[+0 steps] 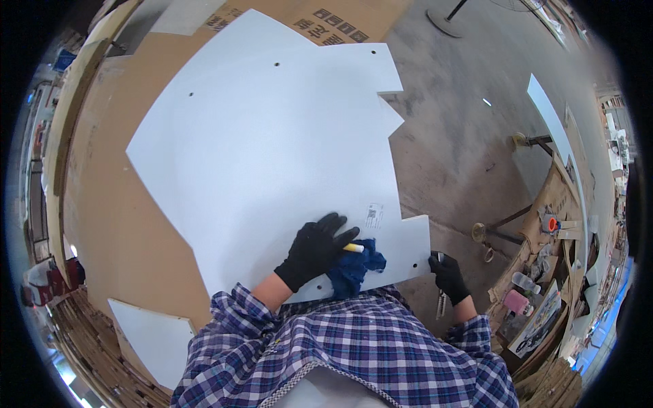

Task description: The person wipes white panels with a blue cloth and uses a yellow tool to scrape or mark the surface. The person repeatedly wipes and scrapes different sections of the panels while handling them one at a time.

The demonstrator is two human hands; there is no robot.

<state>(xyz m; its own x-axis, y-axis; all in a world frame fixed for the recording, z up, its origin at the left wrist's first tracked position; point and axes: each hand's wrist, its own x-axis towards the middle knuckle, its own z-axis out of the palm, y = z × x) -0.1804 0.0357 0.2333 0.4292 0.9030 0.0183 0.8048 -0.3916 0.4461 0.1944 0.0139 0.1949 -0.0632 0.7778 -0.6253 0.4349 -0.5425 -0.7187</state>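
Note:
A large white panel (pixel 285 137) with notched edges and several small dark holes lies before me. It bears a printed label (pixel 374 215) near its right side. My left hand (pixel 317 250), in a black glove, rests on the panel's near part over a crumpled dark blue cloth (pixel 352 270). Between thumb and fingers it also holds a yellow stick with a white end (pixel 354 248), perhaps a marker. At the panel's right edge, my gloved right hand (pixel 449 275) grips a slim metal tool (pixel 441 305), possibly a knife; the fingers hide most of it.
Brown cardboard (pixel 127 204) lies under the panel. A smaller white panel (pixel 153 336) stands at lower left. On the right, a cardboard-covered surface (pixel 525 275) carries a pink bottle (pixel 518 302), a clear bottle (pixel 526 282) and an orange-rimmed roll (pixel 551 224). Concrete floor (pixel 449 153) shows between.

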